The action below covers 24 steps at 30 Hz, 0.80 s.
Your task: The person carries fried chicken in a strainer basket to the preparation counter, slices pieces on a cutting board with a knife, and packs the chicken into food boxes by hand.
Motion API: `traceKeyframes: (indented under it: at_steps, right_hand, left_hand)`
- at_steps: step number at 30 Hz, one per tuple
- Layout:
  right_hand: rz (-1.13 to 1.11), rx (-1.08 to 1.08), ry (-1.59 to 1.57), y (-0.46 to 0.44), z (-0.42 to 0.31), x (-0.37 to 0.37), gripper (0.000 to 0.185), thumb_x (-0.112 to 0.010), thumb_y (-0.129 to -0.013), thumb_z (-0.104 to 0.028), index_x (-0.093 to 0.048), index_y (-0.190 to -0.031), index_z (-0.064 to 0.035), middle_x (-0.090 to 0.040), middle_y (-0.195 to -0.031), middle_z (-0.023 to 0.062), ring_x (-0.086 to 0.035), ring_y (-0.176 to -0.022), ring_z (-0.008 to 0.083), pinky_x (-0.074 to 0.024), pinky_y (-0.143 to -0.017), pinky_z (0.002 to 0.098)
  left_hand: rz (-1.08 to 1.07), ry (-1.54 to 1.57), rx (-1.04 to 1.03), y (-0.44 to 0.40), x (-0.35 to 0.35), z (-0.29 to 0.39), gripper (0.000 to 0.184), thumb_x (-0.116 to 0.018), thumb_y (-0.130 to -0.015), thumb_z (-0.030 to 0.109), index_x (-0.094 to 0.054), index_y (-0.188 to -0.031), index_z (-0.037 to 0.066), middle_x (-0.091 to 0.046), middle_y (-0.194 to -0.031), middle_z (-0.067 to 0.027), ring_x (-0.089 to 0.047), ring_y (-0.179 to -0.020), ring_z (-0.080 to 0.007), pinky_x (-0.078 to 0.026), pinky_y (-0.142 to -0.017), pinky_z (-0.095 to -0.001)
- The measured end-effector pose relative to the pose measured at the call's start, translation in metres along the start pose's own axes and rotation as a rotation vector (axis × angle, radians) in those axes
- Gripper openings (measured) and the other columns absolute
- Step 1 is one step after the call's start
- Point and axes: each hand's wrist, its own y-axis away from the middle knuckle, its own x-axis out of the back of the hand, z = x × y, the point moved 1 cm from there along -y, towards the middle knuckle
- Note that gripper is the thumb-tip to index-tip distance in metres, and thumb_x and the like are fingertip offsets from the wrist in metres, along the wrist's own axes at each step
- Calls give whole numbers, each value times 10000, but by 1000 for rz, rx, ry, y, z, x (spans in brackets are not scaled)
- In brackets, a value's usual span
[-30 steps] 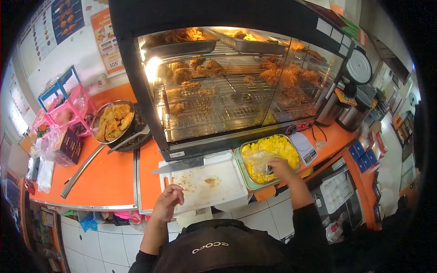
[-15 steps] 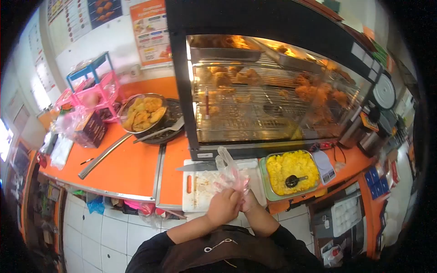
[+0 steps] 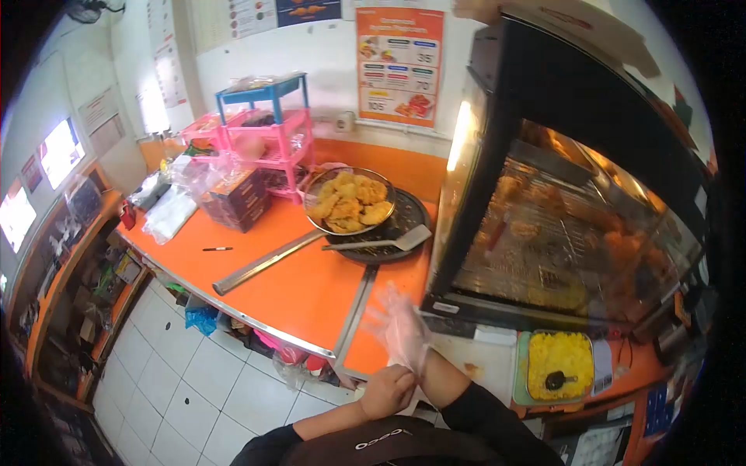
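A clear plastic glove (image 3: 414,332) covers my right hand (image 3: 406,326), which is open with fingers spread over the counter's metal seam. My left hand (image 3: 388,391) is closed at the right wrist, its fingers pinching the glove's cuff. Just right of my hands lies the white cutting board (image 3: 486,365), stained brown and partly hidden by my right forearm. Ahead, a strainer (image 3: 350,200) full of fried pieces rests on a dark round pan (image 3: 416,217). A metal spatula (image 3: 381,244) lies across the pan's front edge.
A glass warming cabinet (image 3: 458,256) with fried food stands at the right. In front of it is a tray of yellow food (image 3: 559,361) with a black scoop. A pink and blue rack (image 3: 268,144), a dark box (image 3: 237,200) and a pen (image 3: 217,249) are on the orange counter.
My view has swung left, toward the strainer and rack. The glove has gone further onto my right hand, whose fingers now spread inside it. My left hand has moved to the cuff.
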Motion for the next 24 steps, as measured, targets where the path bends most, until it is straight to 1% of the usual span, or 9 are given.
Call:
traceKeyframes:
  at_steps: [2, 4, 7, 9, 11, 14, 15, 20, 24]
  right_hand:
    - [69, 128, 557, -64, 4, -4, 491, -625, -820, -258, -497, -1265, -96, -492, -1282, 153, -468, -1175, 329, -424, -924, 424]
    - [17, 826, 1560, -127, -25, -17, 316, -579, -743, -20, -617, -1055, -55, -608, -1077, 169, -565, -1036, 308, -460, -885, 367]
    - [346, 440, 1818, -210, -43, -38, 276, -542, -723, 31, -628, -974, -45, -610, -1024, 177, -565, -1005, 341, -459, -861, 374]
    - [280, 544, 2321, -246, -48, -40, 181, -596, -753, -14, -654, -919, -58, -636, -966, 162, -620, -911, 295, -504, -771, 354]
    - [147, -53, 2705, -270, -54, -55, 184, -595, -796, -161, -687, -941, -97, -644, -1032, 101, -612, -983, 225, -515, -764, 330]
    - [111, -80, 2735, -291, -58, -52, 202, -585, -804, -192, -692, -941, -88, -655, -1000, 107, -626, -956, 224, -513, -776, 315]
    - [-88, -67, 2942, -294, -61, -55, 211, -572, -801, -192, -693, -933, -80, -662, -967, 118, -636, -932, 233, -514, -773, 315]
    - [102, 266, 2799, -325, -73, -22, 239, -535, -803, -238, -705, -933, -132, -671, -957, 88, -645, -890, 231, -503, -768, 357]
    - [226, 320, 2233, -217, -93, -77, 301, -528, -737, -267, -688, -935, -107, -648, -959, 157, -622, -910, 315, -487, -817, 388]
  left_hand:
    - [86, -14, 96, 5, 24, -25, 152, -673, -711, 56, -570, -823, 42, -581, -806, -118, -588, -707, -296, -478, -610, -357]
    - [166, -53, 225, 23, 47, -43, 160, -679, -715, 77, -590, -843, 42, -583, -837, -120, -587, -767, -298, -480, -638, -353]
    - [209, -37, 370, 63, 71, -81, 162, -688, -717, 96, -603, -845, 44, -584, -853, -122, -586, -787, -305, -481, -652, -359]
    - [215, -45, 441, 89, 88, -102, 155, -689, -717, 94, -604, -838, 46, -585, -852, -123, -587, -773, -306, -482, -647, -362]
    - [227, -91, 506, 109, 105, -116, 146, -684, -715, 82, -602, -832, 48, -587, -847, -124, -591, -753, -304, -483, -640, -361]
    - [258, -104, 613, 124, 125, -128, 129, -674, -711, 58, -599, -816, 49, -586, -816, -125, -594, -727, -302, -482, -623, -362]
    - [272, -111, 615, 125, 129, -132, 125, -672, -709, 53, -597, -809, 49, -585, -806, -124, -594, -724, -302, -481, -620, -362]
    - [302, -141, 531, 101, 134, -136, 124, -663, -706, 24, -582, -797, 44, -569, -754, -119, -585, -696, -293, -472, -595, -357]
    - [311, -84, 442, 73, 117, -123, 111, -642, -720, -12, -572, -797, 28, -560, -738, -110, -577, -664, -274, -459, -569, -344]
